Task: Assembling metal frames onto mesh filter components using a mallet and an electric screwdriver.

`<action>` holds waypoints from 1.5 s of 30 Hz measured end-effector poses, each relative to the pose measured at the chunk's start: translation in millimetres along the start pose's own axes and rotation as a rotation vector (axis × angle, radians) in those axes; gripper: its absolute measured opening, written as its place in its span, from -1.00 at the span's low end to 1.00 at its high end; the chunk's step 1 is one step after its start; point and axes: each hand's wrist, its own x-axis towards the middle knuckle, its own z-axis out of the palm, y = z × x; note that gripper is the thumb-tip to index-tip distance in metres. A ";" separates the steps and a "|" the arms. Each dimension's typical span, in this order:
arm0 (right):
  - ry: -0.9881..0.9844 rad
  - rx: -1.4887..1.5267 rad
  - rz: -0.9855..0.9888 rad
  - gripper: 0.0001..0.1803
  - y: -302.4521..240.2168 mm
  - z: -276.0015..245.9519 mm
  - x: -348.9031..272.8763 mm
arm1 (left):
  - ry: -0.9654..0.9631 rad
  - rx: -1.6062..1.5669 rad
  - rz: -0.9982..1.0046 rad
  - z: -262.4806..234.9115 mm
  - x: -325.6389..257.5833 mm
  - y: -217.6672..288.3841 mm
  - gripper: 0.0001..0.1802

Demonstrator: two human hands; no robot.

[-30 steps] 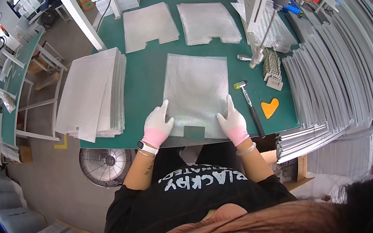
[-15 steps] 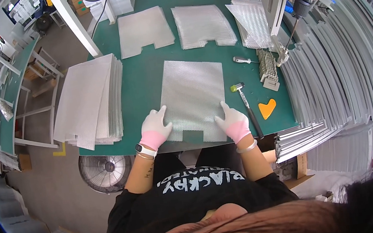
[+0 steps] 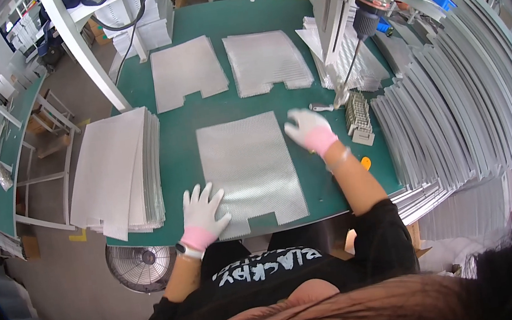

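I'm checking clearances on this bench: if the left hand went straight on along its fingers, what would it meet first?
The left hand overlaps the left edge of the near mesh sheet; past that, the rear-left notched sheets look first in line, though hand height is unclear.

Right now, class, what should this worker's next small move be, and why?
Perhaps bring the right hand to the textured sheet's right edge to steady it: only the left hand is at the sheet, by its left edge, while the right is off it, near the screwdriver.
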 end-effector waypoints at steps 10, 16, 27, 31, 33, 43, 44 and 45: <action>-0.172 -0.117 0.557 0.00 48.6 5.3 164.0 | -0.012 0.057 -0.073 4.5 15.4 -13.1 -0.30; 0.209 0.095 0.522 0.07 40.8 -28.7 175.7 | 0.018 0.001 0.008 -9.2 30.9 -15.1 -0.38; 0.829 1.149 -0.021 -0.02 16.0 -58.1 118.3 | 0.283 -0.753 0.085 -18.7 33.1 -12.1 -0.33; 0.789 1.278 -0.143 0.10 -63.2 -32.0 17.2 | 0.164 -2.044 0.195 -11.6 48.4 -12.4 -0.28; 0.735 0.954 -0.220 0.32 -62.4 -2.2 -34.7 | 0.169 -2.118 0.243 -38.3 48.9 8.4 -0.13; 0.254 1.037 0.185 0.07 -91.8 -9.2 -153.4 | 0.581 -1.278 -0.358 -16.3 -16.6 27.0 -0.61; 0.254 0.939 0.119 0.07 -86.2 -4.2 -156.0 | 0.579 -1.193 -0.320 -7.9 -19.1 25.7 -0.57; 0.253 0.841 0.053 0.06 -83.5 -1.2 -160.6 | 0.568 -1.196 -0.329 -3.5 -24.7 27.9 -0.57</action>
